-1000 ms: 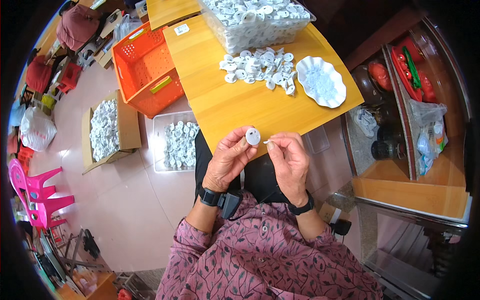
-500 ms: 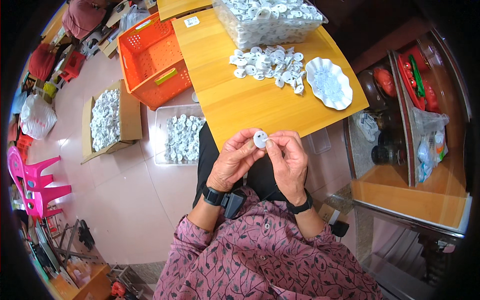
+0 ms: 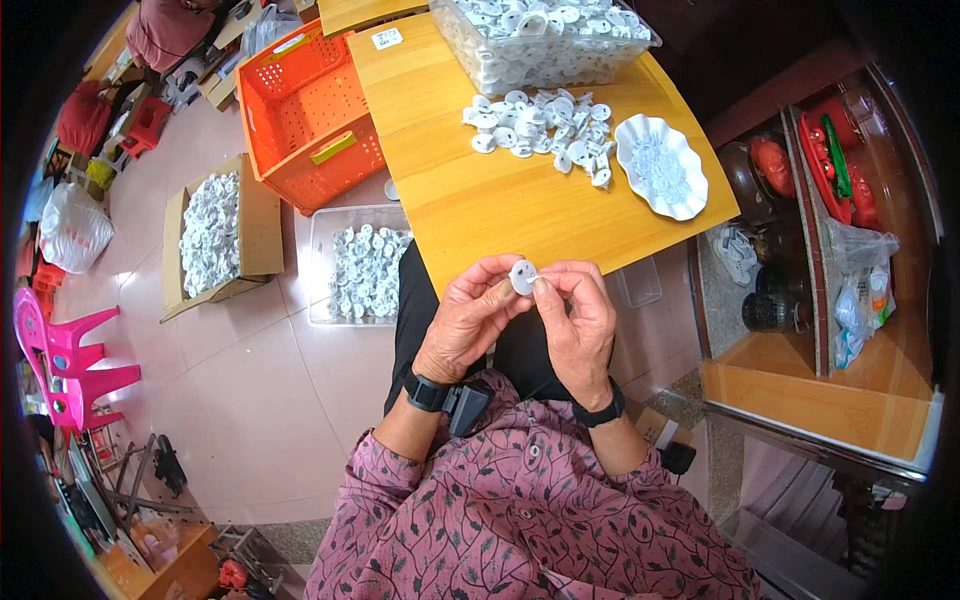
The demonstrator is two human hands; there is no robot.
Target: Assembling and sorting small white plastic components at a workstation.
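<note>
Just off the near edge of the wooden table, a small round white plastic piece with dark holes is pinched between the thumb and fingers of my left hand. From the other side, my right hand is closed in a pinch at the piece's right edge. Whether a separate tiny part sits in those right fingertips is too small to tell. A loose pile of similar white pieces lies on the table beyond my hands. Right of it, a white wavy-rimmed dish holds small clear bits.
A clear tub full of white pieces stands at the table's far side. Left of the table are an orange crate, a cardboard box and a clear bin, the latter two holding white pieces. Shelving stands to the right.
Both hands keep the same grip on the white piece. Only a very slight shift of the view shows.
</note>
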